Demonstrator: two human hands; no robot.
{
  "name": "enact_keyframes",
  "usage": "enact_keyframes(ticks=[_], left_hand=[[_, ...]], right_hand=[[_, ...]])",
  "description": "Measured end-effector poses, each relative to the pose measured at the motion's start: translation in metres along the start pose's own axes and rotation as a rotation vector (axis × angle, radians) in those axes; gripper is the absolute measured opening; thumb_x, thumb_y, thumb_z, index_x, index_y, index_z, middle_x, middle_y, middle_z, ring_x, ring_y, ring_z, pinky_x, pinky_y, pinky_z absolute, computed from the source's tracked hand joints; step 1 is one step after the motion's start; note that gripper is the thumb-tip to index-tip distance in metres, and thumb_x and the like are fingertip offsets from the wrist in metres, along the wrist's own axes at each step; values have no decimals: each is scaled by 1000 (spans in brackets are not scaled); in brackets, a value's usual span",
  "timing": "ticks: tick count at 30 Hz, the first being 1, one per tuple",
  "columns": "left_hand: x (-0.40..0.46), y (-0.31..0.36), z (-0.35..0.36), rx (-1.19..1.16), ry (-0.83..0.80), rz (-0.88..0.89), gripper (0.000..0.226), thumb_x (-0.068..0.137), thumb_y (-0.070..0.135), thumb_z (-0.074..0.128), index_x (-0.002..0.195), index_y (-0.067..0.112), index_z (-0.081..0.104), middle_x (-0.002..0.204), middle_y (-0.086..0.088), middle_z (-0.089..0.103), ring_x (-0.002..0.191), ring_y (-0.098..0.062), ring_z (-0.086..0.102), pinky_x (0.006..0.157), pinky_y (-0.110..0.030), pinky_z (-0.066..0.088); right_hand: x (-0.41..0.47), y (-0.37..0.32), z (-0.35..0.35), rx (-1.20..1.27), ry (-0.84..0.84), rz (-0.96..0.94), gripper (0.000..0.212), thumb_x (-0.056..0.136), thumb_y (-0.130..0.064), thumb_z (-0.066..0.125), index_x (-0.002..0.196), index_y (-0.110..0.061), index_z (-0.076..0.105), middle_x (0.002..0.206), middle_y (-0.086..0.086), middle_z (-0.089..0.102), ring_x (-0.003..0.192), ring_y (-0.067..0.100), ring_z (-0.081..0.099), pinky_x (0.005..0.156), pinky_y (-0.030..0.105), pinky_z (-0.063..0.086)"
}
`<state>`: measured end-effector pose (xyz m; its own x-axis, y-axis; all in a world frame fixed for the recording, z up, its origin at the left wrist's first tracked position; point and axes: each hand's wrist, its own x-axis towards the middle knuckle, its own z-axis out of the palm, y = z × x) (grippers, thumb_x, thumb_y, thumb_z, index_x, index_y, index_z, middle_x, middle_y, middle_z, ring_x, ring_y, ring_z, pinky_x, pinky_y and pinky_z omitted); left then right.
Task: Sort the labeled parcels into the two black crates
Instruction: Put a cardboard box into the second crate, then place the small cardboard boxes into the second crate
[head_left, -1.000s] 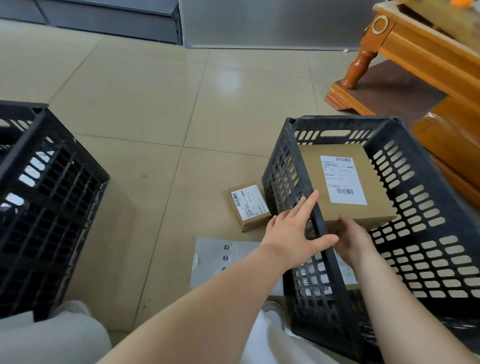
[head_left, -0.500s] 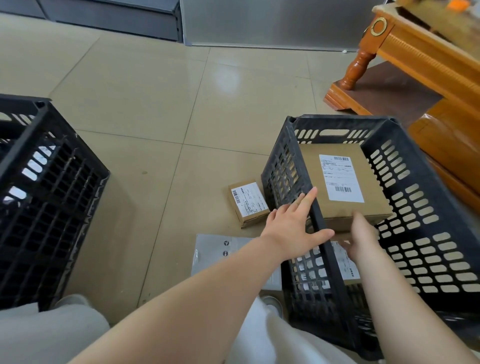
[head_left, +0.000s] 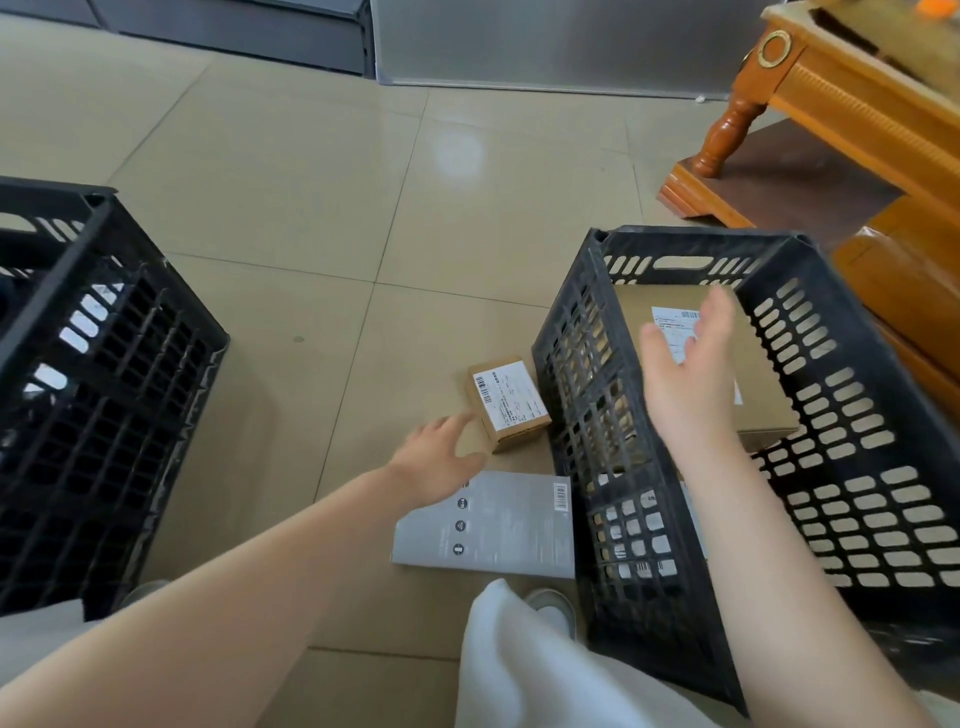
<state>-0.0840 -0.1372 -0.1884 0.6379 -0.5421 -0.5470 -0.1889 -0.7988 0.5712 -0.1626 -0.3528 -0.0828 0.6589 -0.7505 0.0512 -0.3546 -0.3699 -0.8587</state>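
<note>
while both hands hang open and empty, my left hand (head_left: 441, 457) hovers by the small parcel (head_left: 506, 402) on the beige tiled floor (head_left: 322, 208); my right hand (head_left: 685, 374) hovers above the large parcel (head_left: 763, 379) inside the right crate (head_left: 852, 467).

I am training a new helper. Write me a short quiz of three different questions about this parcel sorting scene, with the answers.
1. True or false: the right hand is gripping the large brown parcel.
2. Which parcels lie on the floor outside the right crate?
A. Small brown box and grey flat box
B. Only the grey flat box
C. None
3. Fill in: the left hand reaches open toward the small ____ box.

Key: 1 false, the hand is open above it. 2 A. 3 brown.
</note>
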Motion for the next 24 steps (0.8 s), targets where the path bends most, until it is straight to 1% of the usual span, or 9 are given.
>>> enact_keyframes(ticks=[3, 6, 8, 11, 12, 15, 19, 22, 24], left_hand=[[-1, -41, 3, 26, 23, -106, 69, 95, 42, 50, 156, 32, 20, 161, 1, 24, 147, -28, 18, 117, -40, 21], [-3, -64, 13, 1, 12, -128, 72, 94, 43, 52, 156, 31, 18, 164, -1, 16, 150, -27, 12, 120, -39, 18], [-5, -69, 22, 79, -1, -86, 79, 92, 49, 54, 157, 33, 12, 166, 0, 4, 151, -26, 5, 121, -41, 16], [-8, -71, 36, 251, -41, -19, 95, 86, 60, 59, 157, 37, 0, 165, 5, -13, 152, -24, -3, 121, -46, 14], [-8, -72, 41, 278, -61, -21, 99, 83, 63, 61, 157, 37, -1, 164, 5, -15, 152, -24, -3, 120, -46, 14], [-7, -72, 52, 299, -92, -36, 108, 77, 67, 63, 156, 36, -3, 164, 4, -18, 151, -24, 3, 120, -45, 16], [-5, -70, 60, 416, -86, -53, 112, 78, 59, 68, 156, 33, -8, 163, -1, -19, 149, -28, 7, 120, -47, 14], [-3, -69, 65, 465, -84, -92, 113, 79, 58, 68, 156, 31, -11, 163, -3, -20, 149, -31, 8, 120, -49, 12], [-2, -64, 67, 516, -109, -129, 112, 82, 60, 64, 156, 28, -14, 162, -6, -22, 149, -34, 6, 120, -52, 11]], right_hand=[[-15, 3, 26, -77, -144, -128, 71, 99, -28, 55, 157, -32, 13, 164, -12, 18, 147, 8, 22, 120, 36, 22], [-23, 20, 54, -200, -285, -202, 71, 98, -24, 57, 157, -26, 18, 163, -9, 21, 148, 6, 20, 120, 33, 21], [-26, 38, 72, -308, -416, -165, 73, 98, -22, 57, 158, -23, 16, 164, -4, 20, 150, 13, 19, 120, 34, 20], [-27, 69, 94, -430, -600, -3, 77, 97, -22, 57, 158, -23, 10, 159, 3, 24, 142, 22, 32, 112, 34, 31], [-28, 79, 99, -489, -635, 33, 78, 97, -24, 57, 158, -23, 10, 159, 5, 24, 142, 25, 32, 112, 37, 32], [-27, 103, 109, -648, -695, 120, 75, 98, -33, 54, 158, -23, 10, 165, 8, 9, 148, 30, 18, 118, 45, 27], [-20, 119, 123, -759, -712, 106, 72, 98, -39, 54, 157, -20, 17, 166, 10, -1, 149, 33, 15, 115, 45, 28], [-11, 126, 137, -801, -690, 102, 77, 95, -44, 59, 155, -18, 18, 164, 15, -1, 147, 35, 18, 112, 46, 33], [-7, 130, 147, -843, -654, 102, 78, 91, -47, 63, 150, -16, 24, 162, 20, 6, 144, 35, 21, 108, 47, 37]])
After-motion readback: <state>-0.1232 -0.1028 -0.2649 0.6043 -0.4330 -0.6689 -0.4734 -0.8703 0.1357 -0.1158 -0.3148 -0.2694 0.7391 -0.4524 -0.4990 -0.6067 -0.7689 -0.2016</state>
